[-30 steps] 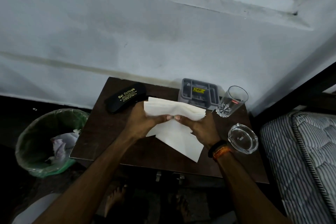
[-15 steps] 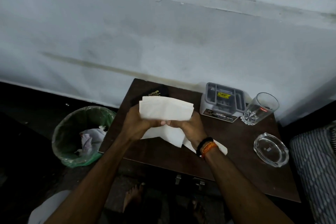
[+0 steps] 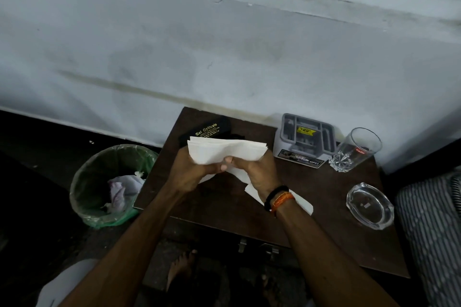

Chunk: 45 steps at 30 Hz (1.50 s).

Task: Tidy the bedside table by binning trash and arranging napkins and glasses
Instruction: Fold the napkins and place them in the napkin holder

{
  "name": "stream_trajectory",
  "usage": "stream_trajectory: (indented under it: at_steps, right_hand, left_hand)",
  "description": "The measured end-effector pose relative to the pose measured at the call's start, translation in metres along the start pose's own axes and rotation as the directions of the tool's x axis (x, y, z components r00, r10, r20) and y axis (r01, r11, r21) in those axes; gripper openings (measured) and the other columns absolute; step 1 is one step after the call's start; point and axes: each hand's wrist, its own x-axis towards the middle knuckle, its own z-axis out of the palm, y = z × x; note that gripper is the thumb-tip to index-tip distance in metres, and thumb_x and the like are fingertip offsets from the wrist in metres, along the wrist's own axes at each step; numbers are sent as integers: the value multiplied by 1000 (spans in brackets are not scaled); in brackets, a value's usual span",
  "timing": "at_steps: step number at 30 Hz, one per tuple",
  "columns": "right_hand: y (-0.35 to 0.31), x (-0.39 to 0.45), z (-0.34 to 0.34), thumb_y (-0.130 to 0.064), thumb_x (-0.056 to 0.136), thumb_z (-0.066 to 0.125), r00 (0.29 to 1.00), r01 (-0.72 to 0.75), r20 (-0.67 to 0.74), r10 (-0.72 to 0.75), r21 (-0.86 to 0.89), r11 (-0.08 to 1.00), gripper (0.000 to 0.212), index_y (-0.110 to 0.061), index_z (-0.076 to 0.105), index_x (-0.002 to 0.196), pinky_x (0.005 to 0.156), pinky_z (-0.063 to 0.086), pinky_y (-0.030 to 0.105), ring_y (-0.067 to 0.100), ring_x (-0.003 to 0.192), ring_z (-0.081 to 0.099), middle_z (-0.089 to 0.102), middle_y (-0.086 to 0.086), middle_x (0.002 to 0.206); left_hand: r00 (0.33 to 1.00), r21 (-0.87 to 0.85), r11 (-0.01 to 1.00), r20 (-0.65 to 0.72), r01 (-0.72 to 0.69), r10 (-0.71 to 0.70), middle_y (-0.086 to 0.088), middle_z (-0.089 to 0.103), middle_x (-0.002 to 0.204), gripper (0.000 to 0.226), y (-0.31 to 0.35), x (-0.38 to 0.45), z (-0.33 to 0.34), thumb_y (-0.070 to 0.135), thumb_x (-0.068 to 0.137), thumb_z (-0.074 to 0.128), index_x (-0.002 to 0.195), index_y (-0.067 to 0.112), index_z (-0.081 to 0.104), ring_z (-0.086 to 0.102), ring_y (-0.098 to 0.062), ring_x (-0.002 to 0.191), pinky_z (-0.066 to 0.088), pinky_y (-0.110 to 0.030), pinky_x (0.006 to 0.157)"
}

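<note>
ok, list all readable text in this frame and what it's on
"Sai Opticals": gold print on the black glasses case; smaller lines beneath it are unreadable.
"cello": red mark on the drinking glass.
"OPEL": label on the grey organiser front; the rest is blurred.
Yellow sticker inside the organiser: unreadable.

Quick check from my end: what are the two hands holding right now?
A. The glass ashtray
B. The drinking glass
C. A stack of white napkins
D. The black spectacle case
C: the left hand and right hand both grip the stack of white napkins above the table; the other items sit untouched.
</note>
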Motion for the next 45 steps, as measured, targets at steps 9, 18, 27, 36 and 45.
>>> stream_trajectory:
  at_steps: [9,18,27,36,45]
  right_hand:
    - [-21,-8,-6,-6,80,80,1000,-12,2,12,-16,1000,33,-27,71,103,87,59,35,14,100,73,76,-2,109]
    - [-13,-5,1,-15,74,81,967,-180,-194,162,-77,981,21,-24,76,93,86,60,47,20,92,74,78,-1,98]
    - [-25,-13,-9,-14,67,91,987,-109,-136,89,-145,983,37,-19,76,100,81,62,35,14,91,75,78,-2,99]
    - [-56,-9,-48,-4,76,81,969,-156,159,191,-211,965,41,-15,70,114,82,60,36,26,97,74,77,6,107]
    - [-56,-13,-51,-7,77,82,924,-108,280,259,-459,882,30,-1,74,106,74,61,32,23,86,75,78,12,101]
  left_hand:
    - [998,-84,994,-9,63,-64,6,77,100,31,12,6,3,14,77,82,106,18,71,74,-11,91,59,-22,70]
    - [986,34,998,153,56,-61,2,65,124,52,6,6,24,15,85,65,135,24,52,63,-15,114,54,-35,93]
    - [966,-29,978,161,208,-201,14,67,90,18,18,11,18,11,91,68,100,27,65,64,-5,87,49,-20,64]
    - [857,122,952,415,282,-307,-5,76,110,29,22,14,0,13,84,75,113,14,71,69,-26,106,52,-48,99]
    - [774,252,949,557,189,-302,-9,75,112,40,27,11,5,13,79,81,117,8,69,70,-27,105,55,-43,96]
